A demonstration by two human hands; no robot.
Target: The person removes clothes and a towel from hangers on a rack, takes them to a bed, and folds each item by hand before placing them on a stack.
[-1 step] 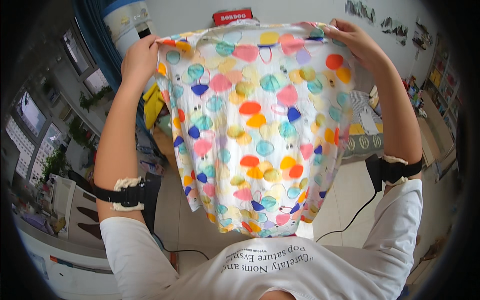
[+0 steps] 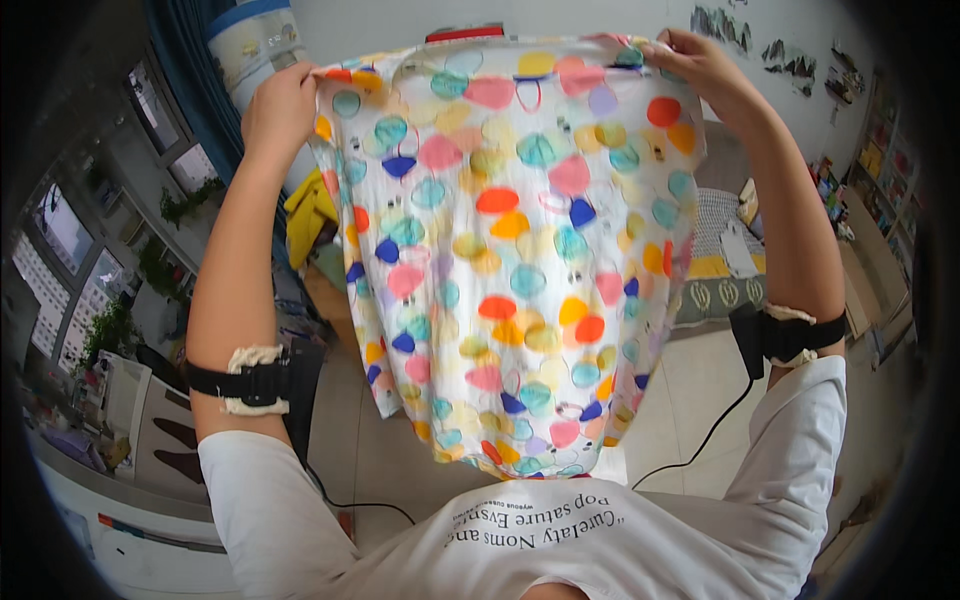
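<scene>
A thin white cloth [image 2: 520, 270] printed with spots in orange, pink, teal, blue and yellow hangs spread out in front of my chest. I cannot tell whether it is a garment or a cover. My left hand [image 2: 282, 108] pinches its upper left corner, fingers closed. At the upper right corner, my right hand [image 2: 695, 65] grips the edge between thumb and fingers. The top edge is stretched between both hands, while the lower part falls in loose folds and narrows toward my white T-shirt [image 2: 530, 540].
Behind the cloth, a red box [image 2: 465, 33] shows partly. A yellow cloth [image 2: 312, 215] lies at the left, near a blue curtain [image 2: 190, 90]. At the right are a patterned grey and yellow bed or seat [image 2: 720, 290] and shelves [image 2: 890, 150]. Black straps with cables [image 2: 262, 385] circle my arms.
The top edge of the cloth has risen slightly and covers more of the red box. Its right side has drawn a little to the left. Both hands keep their hold.
</scene>
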